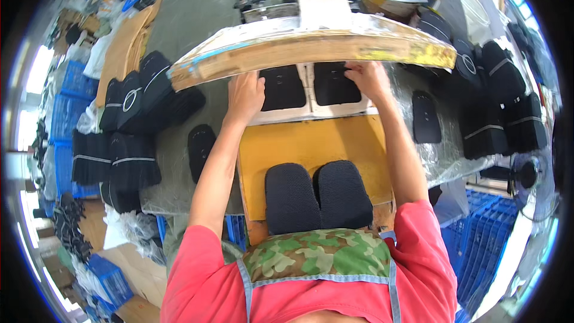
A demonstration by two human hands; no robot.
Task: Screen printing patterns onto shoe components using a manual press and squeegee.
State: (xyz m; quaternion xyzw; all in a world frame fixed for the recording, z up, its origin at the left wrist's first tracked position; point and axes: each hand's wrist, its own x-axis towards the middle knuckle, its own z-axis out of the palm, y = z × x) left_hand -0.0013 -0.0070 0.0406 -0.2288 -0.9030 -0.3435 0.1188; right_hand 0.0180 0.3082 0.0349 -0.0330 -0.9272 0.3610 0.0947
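Two black pads (286, 88) with small light marks lie side by side in a white, two-part holder (281, 113), partly beneath a raised wooden frame (317, 54). My left hand (245, 97) is curled at the outer edge of the left pad, its fingertips partly hidden. At the outer upper edge of the right pad (336, 87), my right hand (369, 81) has thumb and forefinger closed in a pinch. Nearer to me, two ribbed black pads (293, 198) rest at the front of a yellow board (311, 140).
Bundles of black pads, tied with light bands, stand at the left (134, 93) and right (502, 72) of the table. Single pads lie by my left forearm (201, 146) and right forearm (426, 118). Blue crates (484, 233) and a fan (529, 176) are at the right.
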